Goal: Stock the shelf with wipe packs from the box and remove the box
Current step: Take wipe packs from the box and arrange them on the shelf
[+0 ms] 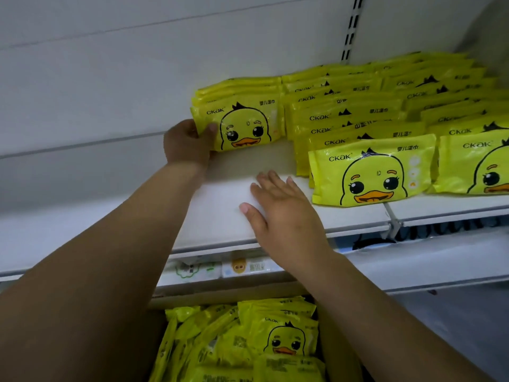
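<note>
Head view: left hand [188, 142] pinches soft, slippery yellow duck-printed plastic wipe pack [242, 125] by its end; right hand [278, 208] flat, holding nothing.

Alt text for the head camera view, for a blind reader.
A left hand grips a yellow duck-face wipe pack standing on a white shelf; the open right hand hovers over the bare shelf front. More packs fill the shelf's right side and lie below.

Fingers of the left hand [187, 142] are hidden behind the upright pack [242, 125] it grips; only the thumb shows. The rightmost pack [476, 166] is cut by the frame edge. Pale items [245, 267] under the shelf [220, 216] are too blurred to identify. The forearms [124, 244] cover the sides of the lower packs [283, 337], which the bottom edge cuts off.
</note>
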{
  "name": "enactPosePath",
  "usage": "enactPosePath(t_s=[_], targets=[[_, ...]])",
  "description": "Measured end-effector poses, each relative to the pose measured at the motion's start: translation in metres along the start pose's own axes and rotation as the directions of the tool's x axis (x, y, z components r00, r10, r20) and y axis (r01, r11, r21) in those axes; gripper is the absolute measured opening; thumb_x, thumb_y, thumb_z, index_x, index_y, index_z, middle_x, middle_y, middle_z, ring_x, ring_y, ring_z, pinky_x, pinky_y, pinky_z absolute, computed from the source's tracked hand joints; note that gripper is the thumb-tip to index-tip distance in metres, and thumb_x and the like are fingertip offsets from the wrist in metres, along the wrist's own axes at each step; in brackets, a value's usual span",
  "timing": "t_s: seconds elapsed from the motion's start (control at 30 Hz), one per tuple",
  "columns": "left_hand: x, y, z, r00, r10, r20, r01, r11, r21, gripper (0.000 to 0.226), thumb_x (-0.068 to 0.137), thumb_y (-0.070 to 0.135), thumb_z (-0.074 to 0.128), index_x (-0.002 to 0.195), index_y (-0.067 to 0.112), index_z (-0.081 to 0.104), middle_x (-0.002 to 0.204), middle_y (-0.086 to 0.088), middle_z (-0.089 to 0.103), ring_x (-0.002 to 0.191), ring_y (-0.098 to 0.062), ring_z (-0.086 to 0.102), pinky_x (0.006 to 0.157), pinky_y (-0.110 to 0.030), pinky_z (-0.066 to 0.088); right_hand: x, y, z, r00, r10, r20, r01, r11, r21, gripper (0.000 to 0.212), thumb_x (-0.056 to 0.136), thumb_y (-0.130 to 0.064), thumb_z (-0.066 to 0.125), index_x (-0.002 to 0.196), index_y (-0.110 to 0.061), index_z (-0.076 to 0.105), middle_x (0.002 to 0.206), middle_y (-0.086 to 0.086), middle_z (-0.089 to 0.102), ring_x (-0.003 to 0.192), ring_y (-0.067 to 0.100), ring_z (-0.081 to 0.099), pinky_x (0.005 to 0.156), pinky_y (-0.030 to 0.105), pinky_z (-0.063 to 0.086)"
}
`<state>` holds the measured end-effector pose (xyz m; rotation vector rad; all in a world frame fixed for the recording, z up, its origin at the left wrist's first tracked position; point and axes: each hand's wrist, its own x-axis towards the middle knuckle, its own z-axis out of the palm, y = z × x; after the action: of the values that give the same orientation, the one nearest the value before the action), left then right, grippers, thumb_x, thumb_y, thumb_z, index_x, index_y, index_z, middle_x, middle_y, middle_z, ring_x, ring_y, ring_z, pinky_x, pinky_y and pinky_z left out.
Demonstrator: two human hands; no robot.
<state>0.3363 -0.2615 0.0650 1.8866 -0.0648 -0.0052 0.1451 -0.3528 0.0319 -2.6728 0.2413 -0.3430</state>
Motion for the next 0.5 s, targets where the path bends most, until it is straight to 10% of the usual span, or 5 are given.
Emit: enactPosePath(t_s=[0.27,0.5], targets=[[0.007,-0.011,0.005,0.987,0.094,-0.128,-0.045,0.938,0.344,0.043,0.090,0.049,0.071,0.103,0.008,0.069,0.091,0.002,0.061,0.086,-0.016,0.054,0.076,-0.027,0.039,0.001,0.002,0.000,1.000,-0.008,0.008,0.008,0.999,-0.039,0.054,0.102,-0.044,0.035,0.132,-0.008,0.063,0.147,0.013,0.054,0.142,0.028,0.044,0.120,0.046,0.029],[-0.011,-0.022,-0.034,0.991,-0.023,-0.132,0.054,0.971,0.234,0.045,0.094,0.050,0.062,0.100,0.008,0.073,0.096,-0.007,0.075,0.094,-0.024,0.070,0.084,-0.029,0.052,0.000,0.001,-0.011,0.994,0.014,0.108,-0.023,0.997,0.080,0.057,0.104,-0.048,0.033,0.144,-0.012,0.053,0.160,0.009,0.037,0.153,0.021,0.023,0.125,0.037,0.009]])
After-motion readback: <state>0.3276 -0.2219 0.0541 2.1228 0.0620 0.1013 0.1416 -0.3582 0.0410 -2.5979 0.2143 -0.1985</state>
